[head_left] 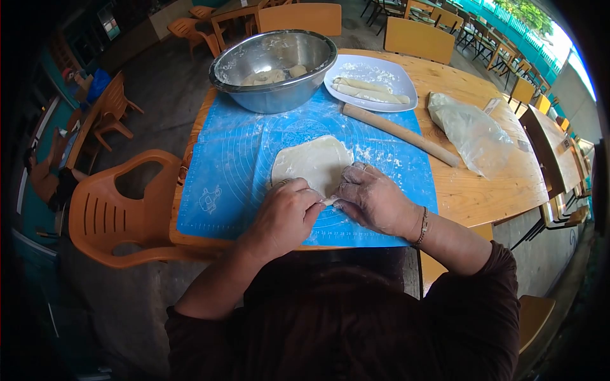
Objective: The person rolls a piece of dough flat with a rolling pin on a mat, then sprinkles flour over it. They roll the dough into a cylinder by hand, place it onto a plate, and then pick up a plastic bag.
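A flat, round sheet of dough (311,162) lies on the blue mat (235,162), which has printed circles and loose flour. My left hand (287,213) pinches the near edge of the dough. Close beside it, my right hand (375,198), dusted with flour, has its fingers closed on the same edge, a little to the right. The dough rises slightly between the fingertips of both hands. The fingers partly cover its near edge.
A steel bowl (273,98) with dough stands at the back left. Beside it, a white plate (406,79) holds rolled dough pieces. A wooden rolling pin (400,133) lies diagonally at the right, near a plastic bag (470,130). An orange chair (121,213) is left of the table.
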Demonstrator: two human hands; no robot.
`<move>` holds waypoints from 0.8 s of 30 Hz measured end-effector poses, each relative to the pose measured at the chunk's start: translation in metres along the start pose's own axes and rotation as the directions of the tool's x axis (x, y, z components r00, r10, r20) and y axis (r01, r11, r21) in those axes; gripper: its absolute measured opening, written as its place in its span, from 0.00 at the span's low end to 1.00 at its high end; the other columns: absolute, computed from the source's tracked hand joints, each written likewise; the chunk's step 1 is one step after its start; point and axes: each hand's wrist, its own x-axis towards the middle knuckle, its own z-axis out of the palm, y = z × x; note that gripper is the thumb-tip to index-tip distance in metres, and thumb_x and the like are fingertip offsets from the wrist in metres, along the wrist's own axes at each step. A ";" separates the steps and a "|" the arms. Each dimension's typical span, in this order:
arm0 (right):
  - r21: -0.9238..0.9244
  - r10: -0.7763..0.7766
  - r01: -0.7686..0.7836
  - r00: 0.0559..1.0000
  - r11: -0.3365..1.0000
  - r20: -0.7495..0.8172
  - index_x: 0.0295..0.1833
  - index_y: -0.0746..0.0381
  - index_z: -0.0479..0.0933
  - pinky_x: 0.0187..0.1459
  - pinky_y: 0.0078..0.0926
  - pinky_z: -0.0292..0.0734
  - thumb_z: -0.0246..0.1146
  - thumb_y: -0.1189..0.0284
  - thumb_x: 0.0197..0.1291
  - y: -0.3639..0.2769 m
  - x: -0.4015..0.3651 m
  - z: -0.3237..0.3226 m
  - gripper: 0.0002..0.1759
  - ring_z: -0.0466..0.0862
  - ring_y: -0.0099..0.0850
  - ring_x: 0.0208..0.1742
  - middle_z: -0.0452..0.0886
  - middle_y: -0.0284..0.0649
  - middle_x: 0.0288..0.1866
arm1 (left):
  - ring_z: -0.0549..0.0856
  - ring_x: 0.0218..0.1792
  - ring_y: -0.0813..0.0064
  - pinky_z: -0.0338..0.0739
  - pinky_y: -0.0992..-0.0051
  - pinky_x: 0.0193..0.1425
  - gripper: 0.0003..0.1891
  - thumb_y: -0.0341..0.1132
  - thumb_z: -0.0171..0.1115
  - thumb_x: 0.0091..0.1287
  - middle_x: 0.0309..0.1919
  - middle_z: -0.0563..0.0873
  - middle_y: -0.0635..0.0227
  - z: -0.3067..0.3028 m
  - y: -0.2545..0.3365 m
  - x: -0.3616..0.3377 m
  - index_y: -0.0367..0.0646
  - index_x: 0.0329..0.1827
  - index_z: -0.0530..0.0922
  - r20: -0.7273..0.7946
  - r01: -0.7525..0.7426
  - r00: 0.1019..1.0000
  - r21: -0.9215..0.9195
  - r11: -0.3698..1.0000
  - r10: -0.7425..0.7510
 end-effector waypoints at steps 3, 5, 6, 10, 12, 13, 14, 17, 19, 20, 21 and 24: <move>0.024 0.027 -0.029 0.998 0.999 0.050 0.45 0.59 0.84 0.58 0.43 0.77 0.70 0.72 0.56 0.008 0.006 -0.003 0.10 0.81 0.47 0.52 0.80 0.44 0.44 | 0.85 0.37 0.53 0.79 0.60 0.43 0.08 0.29 0.72 0.61 0.35 0.84 0.56 0.000 0.004 0.004 0.35 0.40 0.85 -0.020 0.004 1.000 0.012 1.000 -0.003; 0.052 0.045 -0.050 0.994 0.997 0.098 0.45 0.59 0.84 0.58 0.44 0.77 0.70 0.72 0.56 0.013 0.012 -0.006 0.10 0.81 0.47 0.51 0.80 0.44 0.44 | 0.85 0.36 0.53 0.79 0.60 0.42 0.09 0.30 0.73 0.61 0.34 0.84 0.56 -0.001 0.005 0.005 0.34 0.40 0.85 -0.063 -0.014 0.998 0.018 1.000 0.015; 0.066 0.051 -0.060 0.990 0.996 0.130 0.45 0.59 0.84 0.58 0.44 0.77 0.70 0.72 0.56 0.014 0.014 -0.007 0.10 0.81 0.48 0.51 0.80 0.44 0.43 | 0.85 0.36 0.53 0.79 0.60 0.42 0.10 0.31 0.74 0.60 0.33 0.85 0.56 -0.002 0.005 0.005 0.35 0.40 0.85 -0.065 -0.013 0.998 0.016 1.000 0.014; 0.076 0.035 -0.037 0.999 0.996 0.029 0.44 0.59 0.84 0.57 0.44 0.77 0.72 0.72 0.54 0.009 0.012 -0.003 0.11 0.81 0.48 0.51 0.80 0.45 0.42 | 0.86 0.36 0.54 0.79 0.62 0.42 0.11 0.32 0.75 0.59 0.34 0.85 0.56 -0.008 -0.002 0.010 0.35 0.39 0.84 0.057 0.103 0.993 -0.026 0.994 -0.102; 0.099 0.043 -0.044 0.999 0.994 0.018 0.44 0.59 0.84 0.57 0.43 0.77 0.72 0.72 0.53 0.002 0.010 -0.004 0.12 0.81 0.48 0.51 0.79 0.45 0.42 | 0.86 0.36 0.55 0.79 0.62 0.42 0.10 0.31 0.75 0.59 0.34 0.85 0.56 -0.011 -0.006 0.013 0.35 0.39 0.84 0.081 0.131 0.989 -0.045 0.990 -0.127; 0.123 0.056 -0.056 0.998 0.991 0.007 0.44 0.59 0.84 0.56 0.43 0.77 0.72 0.72 0.53 0.000 0.010 -0.004 0.12 0.81 0.48 0.51 0.79 0.45 0.42 | 0.86 0.36 0.56 0.79 0.63 0.41 0.10 0.31 0.75 0.59 0.34 0.85 0.56 -0.011 -0.008 0.014 0.35 0.38 0.84 0.111 0.158 0.982 -0.063 0.986 -0.150; 0.122 0.059 -0.059 0.998 0.991 0.007 0.44 0.59 0.84 0.56 0.43 0.77 0.72 0.72 0.53 0.001 0.010 -0.004 0.12 0.81 0.48 0.51 0.79 0.45 0.42 | 0.86 0.36 0.56 0.79 0.63 0.41 0.10 0.31 0.75 0.59 0.34 0.85 0.56 -0.011 -0.008 0.014 0.35 0.38 0.84 0.113 0.157 0.982 -0.065 0.986 -0.149; 0.120 0.037 -0.043 0.998 0.992 0.046 0.44 0.59 0.84 0.56 0.44 0.77 0.72 0.72 0.53 0.013 0.012 -0.001 0.12 0.80 0.48 0.51 0.79 0.45 0.43 | 0.86 0.34 0.57 0.78 0.64 0.40 0.10 0.31 0.75 0.58 0.33 0.85 0.56 -0.011 -0.008 0.016 0.35 0.38 0.84 0.107 0.141 0.985 -0.054 0.989 -0.135; 0.118 -0.033 0.032 0.999 0.993 0.007 0.44 0.60 0.84 0.52 0.43 0.77 0.73 0.74 0.53 0.020 0.015 0.002 0.12 0.79 0.46 0.48 0.79 0.43 0.42 | 0.85 0.32 0.57 0.79 0.64 0.39 0.11 0.31 0.76 0.57 0.32 0.86 0.57 -0.014 -0.004 0.014 0.35 0.36 0.84 0.073 0.059 0.996 -0.046 0.997 -0.055; 0.119 -0.034 0.033 0.999 0.992 0.008 0.44 0.60 0.84 0.52 0.43 0.77 0.73 0.74 0.53 0.019 0.015 0.001 0.12 0.79 0.46 0.48 0.79 0.43 0.42 | 0.85 0.32 0.57 0.79 0.64 0.39 0.11 0.31 0.76 0.57 0.32 0.86 0.57 -0.013 -0.004 0.013 0.35 0.36 0.84 0.073 0.061 0.996 -0.046 0.997 -0.057; 0.089 -0.026 0.024 0.999 0.996 0.020 0.44 0.60 0.84 0.52 0.43 0.77 0.73 0.74 0.53 0.016 0.015 -0.001 0.11 0.79 0.46 0.47 0.79 0.43 0.41 | 0.85 0.32 0.58 0.78 0.64 0.39 0.11 0.31 0.77 0.57 0.32 0.86 0.57 -0.013 -0.005 0.011 0.35 0.36 0.84 0.054 0.060 0.997 -0.043 0.997 -0.057; 0.047 -0.027 0.028 0.999 0.998 -0.035 0.42 0.60 0.84 0.52 0.42 0.76 0.73 0.74 0.54 0.006 0.013 0.001 0.10 0.79 0.46 0.47 0.80 0.43 0.41 | 0.85 0.34 0.56 0.79 0.62 0.41 0.10 0.30 0.77 0.57 0.32 0.85 0.56 -0.014 -0.007 0.010 0.35 0.35 0.84 0.060 0.145 0.988 -0.125 0.981 -0.139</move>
